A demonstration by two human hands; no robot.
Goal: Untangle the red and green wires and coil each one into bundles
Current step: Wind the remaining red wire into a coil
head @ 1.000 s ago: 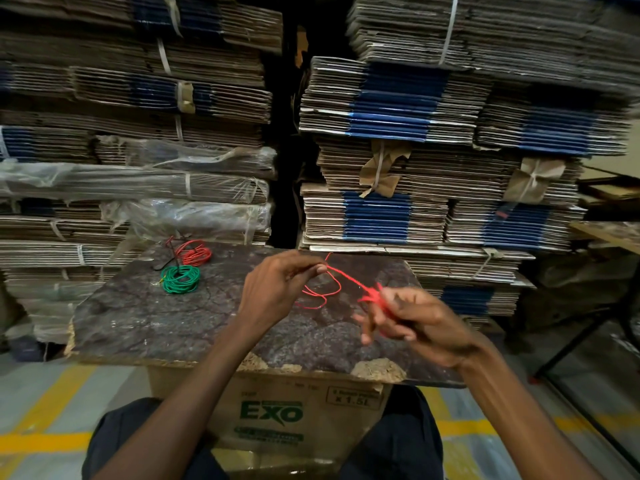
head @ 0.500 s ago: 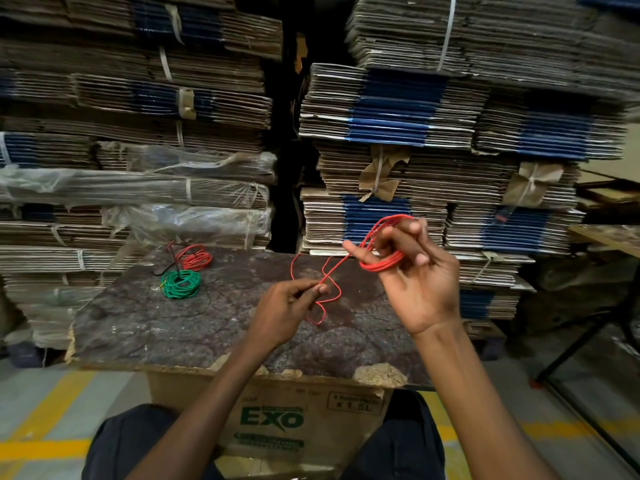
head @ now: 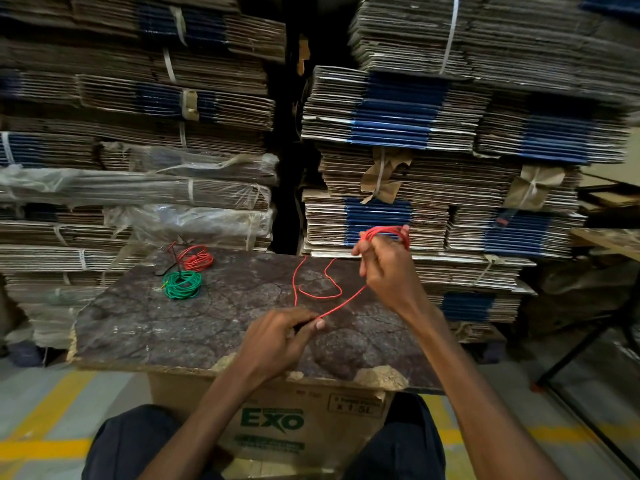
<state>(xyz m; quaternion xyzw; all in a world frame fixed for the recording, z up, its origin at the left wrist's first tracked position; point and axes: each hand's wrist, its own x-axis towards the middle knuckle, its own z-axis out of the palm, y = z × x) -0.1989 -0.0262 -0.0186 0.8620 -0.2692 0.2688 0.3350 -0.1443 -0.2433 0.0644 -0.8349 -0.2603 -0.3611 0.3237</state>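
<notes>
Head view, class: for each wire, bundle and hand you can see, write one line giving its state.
Red wire: partly wound round right-hand fingers, tail loose.
Right hand: raised, holding the red loops.
Left hand: pinching the wire.
Green bundle: coiled, lying on the board.
Red bundle: coiled, behind the green.

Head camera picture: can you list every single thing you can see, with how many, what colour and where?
green wire coil: one, green, left on board.
red wire coil: one, red, behind the green coil.
red wire: one, red, looped round right hand, tail running to left hand.
board: one, dark brown, atop box.
cardboard box: one, tan, green EXO print, under board.
cardboard stacks: many, brown and blue, behind.
left hand: one, pinches wire.
right hand: one, raised, holds loops.
</notes>
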